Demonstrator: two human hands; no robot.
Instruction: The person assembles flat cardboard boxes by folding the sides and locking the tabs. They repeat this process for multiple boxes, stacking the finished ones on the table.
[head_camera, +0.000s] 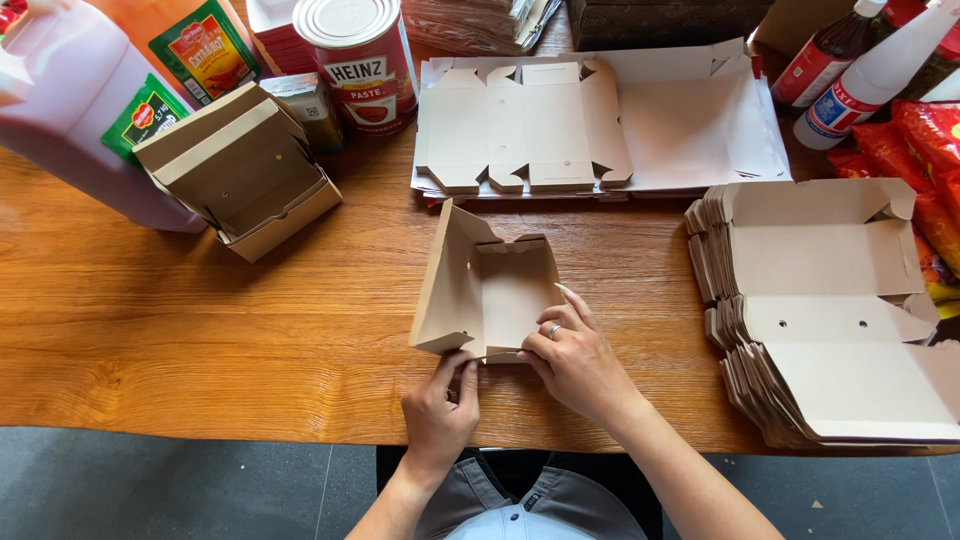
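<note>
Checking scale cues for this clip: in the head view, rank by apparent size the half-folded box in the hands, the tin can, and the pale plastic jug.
1. Pale plastic jug, though cut off by the frame edge.
2. Half-folded box.
3. Tin can, also partly cropped and farther away, so its rank is less sure.

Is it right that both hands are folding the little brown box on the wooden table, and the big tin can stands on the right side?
Not quite. The head view shows the tin can at the back left, not the right. The rest holds: the left hand and right hand both work on the brown box on the wooden table.
</note>
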